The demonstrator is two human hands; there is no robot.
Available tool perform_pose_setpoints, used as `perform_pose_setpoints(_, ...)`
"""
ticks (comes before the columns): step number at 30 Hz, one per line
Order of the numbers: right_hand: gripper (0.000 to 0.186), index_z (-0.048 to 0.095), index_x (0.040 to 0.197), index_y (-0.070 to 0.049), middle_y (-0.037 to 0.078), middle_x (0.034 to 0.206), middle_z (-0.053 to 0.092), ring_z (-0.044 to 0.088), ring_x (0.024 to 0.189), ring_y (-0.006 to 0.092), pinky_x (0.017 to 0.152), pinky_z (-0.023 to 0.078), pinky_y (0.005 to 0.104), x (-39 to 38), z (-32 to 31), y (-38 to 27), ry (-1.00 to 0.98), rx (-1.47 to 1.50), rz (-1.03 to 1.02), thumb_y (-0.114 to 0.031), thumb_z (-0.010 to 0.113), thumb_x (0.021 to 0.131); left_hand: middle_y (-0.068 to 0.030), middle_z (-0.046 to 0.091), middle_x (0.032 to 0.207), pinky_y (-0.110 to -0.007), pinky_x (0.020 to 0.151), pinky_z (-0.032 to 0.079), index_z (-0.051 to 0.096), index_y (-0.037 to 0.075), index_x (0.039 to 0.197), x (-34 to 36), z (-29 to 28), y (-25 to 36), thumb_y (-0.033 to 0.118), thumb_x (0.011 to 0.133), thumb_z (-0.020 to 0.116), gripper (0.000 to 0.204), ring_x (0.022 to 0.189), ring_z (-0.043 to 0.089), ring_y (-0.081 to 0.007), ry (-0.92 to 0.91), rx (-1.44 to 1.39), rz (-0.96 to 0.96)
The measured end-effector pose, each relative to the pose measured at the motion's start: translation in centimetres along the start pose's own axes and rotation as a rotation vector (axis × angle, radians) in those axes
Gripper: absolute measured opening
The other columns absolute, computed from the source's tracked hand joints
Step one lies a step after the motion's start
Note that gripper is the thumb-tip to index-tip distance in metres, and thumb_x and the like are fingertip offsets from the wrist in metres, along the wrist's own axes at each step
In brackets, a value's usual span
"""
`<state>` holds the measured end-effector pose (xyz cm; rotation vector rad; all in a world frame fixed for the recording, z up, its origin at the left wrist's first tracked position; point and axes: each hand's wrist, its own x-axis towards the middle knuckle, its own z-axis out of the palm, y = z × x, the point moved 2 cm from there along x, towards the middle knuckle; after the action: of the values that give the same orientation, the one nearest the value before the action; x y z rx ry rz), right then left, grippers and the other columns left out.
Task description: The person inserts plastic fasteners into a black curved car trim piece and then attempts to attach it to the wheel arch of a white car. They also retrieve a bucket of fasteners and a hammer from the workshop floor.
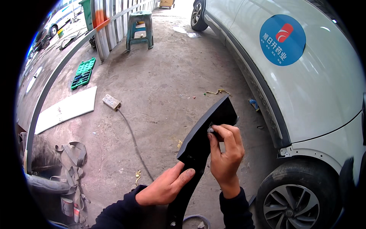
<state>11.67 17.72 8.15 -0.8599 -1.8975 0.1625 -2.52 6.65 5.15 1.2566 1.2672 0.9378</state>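
Observation:
A long, curved black plastic car trim piece (207, 118) is held up over the floor in front of me. My left hand (167, 183) wraps round its narrower lower part, thumb lying on top. With thumb and fingers pinched, my right hand (227, 149) holds a small pale grey clip-like piece (210, 129) against the inner face of the trim's wide end. The fingers partly cover this small piece, so its exact shape is hard to make out. The trim's lower end runs down between my forearms.
On the right stands a white car (305, 99) with its wheel (291, 206) close by. A power strip (111, 102) with a cable, a white board (66, 108) and a green tool case (83, 73) lie left. Farther off is a stool (140, 28); straps (74, 168) hang lower left.

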Motion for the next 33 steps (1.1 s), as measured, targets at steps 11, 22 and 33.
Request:
perform_pose_setpoints(11, 0.022, 0.065, 0.105, -0.004, 0.011, 0.098, 0.062, 0.061, 0.089, 0.0303, 0.074, 0.051, 0.0388, 0.0, 1.5, -0.9, 0.052, -0.112, -0.044, -0.002, 0.07, 0.083, -0.0279, 0.059, 0.107, -0.038, 0.089, 0.045, 0.048, -0.011, 0.119, -0.1, -0.4, -0.7, 0.042, 0.106, 0.044, 0.054, 0.1, 0.057, -0.0305, 0.019, -0.056, -0.081)
perform_pose_setpoints(22, 0.023, 0.059, 0.098, -0.005, 0.012, 0.1, 0.056, 0.057, 0.097, 0.0299, 0.082, 0.048, 0.042, -0.8, 1.0, 1.0, 0.078, -0.07, -0.033, -0.013, 0.072, 0.082, -0.0249, 0.051, 0.135, -0.033, 0.102, 0.044, 0.041, -0.015, 0.141, -1.0, 0.2, -5.5, 0.02, 0.105, 0.051, 0.051, 0.119, 0.057, -0.0259, 0.243, -0.072, -0.13)
perform_pose_setpoints(33, 0.031, 0.065, 0.099, -0.005, 0.014, 0.113, 0.062, 0.059, 0.105, 0.0309, 0.088, 0.047, 0.043, -1.0, 1.4, 1.9, 0.056, -0.245, 0.017, -0.026, 0.076, 0.08, -0.0168, 0.06, 0.111, -0.031, 0.091, 0.045, 0.053, -0.01, 0.126, -0.2, 0.5, -2.8, 0.021, 0.104, 0.051, 0.037, 0.103, 0.056, -0.0227, 0.171, 0.061, -0.083)
